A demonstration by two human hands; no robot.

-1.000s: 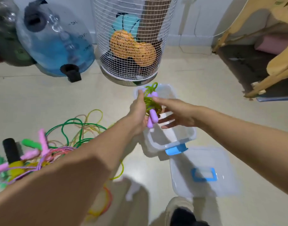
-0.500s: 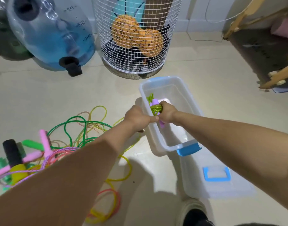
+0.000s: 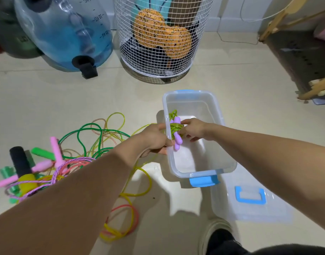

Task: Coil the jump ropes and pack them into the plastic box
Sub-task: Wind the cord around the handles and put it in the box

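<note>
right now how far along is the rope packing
Early. Done: plastic box is open, its lid on the floor. In hand: left hand and right hand hold one coiled green rope over the otherwise empty box. Left: the tangled ropes on the floor.

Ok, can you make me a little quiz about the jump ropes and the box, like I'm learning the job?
1. True or false: the lid is snapped onto the plastic box.
2. What colour are the handles of the coiled rope bundle held between the left hand and the right hand?
A pink
B purple
C black
3. Fill in: the ropes not yet coiled lie in a tangled pile on the ____.

Key
1. False: the lid lies on the floor beside the open box.
2. B
3. floor
</note>
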